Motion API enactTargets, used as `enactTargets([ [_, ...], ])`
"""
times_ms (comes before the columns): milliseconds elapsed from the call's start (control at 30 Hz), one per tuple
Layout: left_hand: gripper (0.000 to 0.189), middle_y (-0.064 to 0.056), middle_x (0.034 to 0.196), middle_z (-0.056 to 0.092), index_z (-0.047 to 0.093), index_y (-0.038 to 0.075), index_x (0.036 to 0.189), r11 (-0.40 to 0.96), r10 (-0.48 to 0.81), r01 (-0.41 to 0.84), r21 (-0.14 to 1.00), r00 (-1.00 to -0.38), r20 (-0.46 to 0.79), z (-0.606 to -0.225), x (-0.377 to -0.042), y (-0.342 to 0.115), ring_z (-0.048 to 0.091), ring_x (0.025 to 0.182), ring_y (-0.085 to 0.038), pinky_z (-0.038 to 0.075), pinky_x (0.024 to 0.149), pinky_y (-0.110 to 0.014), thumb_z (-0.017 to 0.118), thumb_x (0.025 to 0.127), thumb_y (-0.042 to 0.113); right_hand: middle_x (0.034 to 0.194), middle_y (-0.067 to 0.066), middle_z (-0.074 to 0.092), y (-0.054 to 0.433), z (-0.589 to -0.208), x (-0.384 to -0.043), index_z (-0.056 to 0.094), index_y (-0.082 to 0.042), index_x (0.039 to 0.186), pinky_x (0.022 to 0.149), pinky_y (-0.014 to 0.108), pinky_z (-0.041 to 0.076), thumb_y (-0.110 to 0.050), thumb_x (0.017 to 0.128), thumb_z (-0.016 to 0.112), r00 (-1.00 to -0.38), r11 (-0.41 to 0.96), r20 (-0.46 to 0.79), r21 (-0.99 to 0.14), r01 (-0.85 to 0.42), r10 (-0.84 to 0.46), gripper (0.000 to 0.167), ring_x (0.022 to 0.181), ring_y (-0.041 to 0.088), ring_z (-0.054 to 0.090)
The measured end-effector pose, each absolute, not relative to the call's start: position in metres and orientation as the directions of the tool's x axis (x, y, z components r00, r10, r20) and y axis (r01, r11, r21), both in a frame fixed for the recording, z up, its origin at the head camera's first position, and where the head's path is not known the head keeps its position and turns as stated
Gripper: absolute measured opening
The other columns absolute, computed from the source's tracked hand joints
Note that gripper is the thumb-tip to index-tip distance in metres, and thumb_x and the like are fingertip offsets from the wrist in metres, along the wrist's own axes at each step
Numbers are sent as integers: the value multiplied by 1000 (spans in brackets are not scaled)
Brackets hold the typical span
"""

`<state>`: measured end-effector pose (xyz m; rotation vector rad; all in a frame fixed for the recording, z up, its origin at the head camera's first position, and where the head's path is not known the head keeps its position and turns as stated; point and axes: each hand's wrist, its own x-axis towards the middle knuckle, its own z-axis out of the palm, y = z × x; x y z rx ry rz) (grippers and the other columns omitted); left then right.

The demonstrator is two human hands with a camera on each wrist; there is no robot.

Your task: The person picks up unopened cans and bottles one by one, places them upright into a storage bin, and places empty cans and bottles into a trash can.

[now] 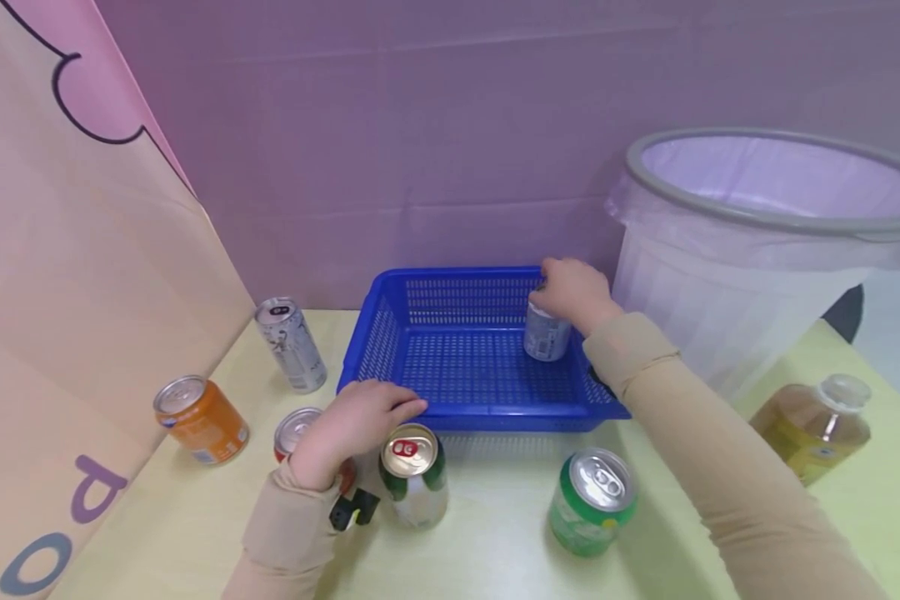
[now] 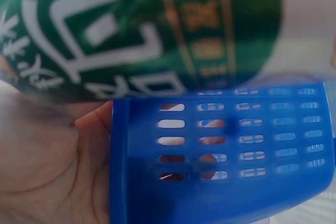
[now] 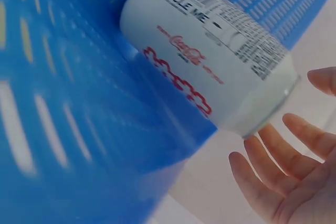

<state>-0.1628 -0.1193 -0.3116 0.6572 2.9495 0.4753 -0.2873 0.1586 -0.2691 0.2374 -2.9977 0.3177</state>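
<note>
A blue plastic basket (image 1: 487, 410) lies on the table in front of me. My left hand (image 1: 356, 421) grips its near left rim; through the slots in the left wrist view, skin shows behind the wall. Inside the basket, by the right side, stands a white Coca-Cola can (image 3: 194, 51). Over its top is my right hand (image 1: 576, 292), fingers spread around the end and the thumb apart from it in the right wrist view. A green-and-white can (image 1: 416, 492) with a gold lid stands close beside my left hand and looms large in the left wrist view.
Left of the basket stand an orange can (image 1: 204, 423) and a tall silver can (image 1: 292, 346). A red can (image 1: 296, 427) is partly hidden behind my left wrist. Nearer right are a green can (image 1: 591, 504) and a bottle (image 1: 813, 425). A lined white bin (image 1: 720, 292) rises behind.
</note>
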Motion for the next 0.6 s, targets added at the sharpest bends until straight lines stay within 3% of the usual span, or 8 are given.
enactTargets([
  [367,31,-4,107,71,70,11,109,860,429,403,314,-903,-15,-312,-162,-118,62,105,-29,41,94,-52,50,97,32,101,23,66,168,-250,-279,62,2,103,75,52,49,-30,84,59,-981,948,99,-258,-189,-168,37,88,38,62],
  [600,30,-4,105,71,71,12,106,862,428,411,297,-904,7,-312,-162,-119,63,103,-29,42,92,-51,51,97,32,106,24,65,171,-237,-267,64,4,106,82,53,48,-32,86,59,-973,933,41,-278,-231,-229,41,95,39,61],
])
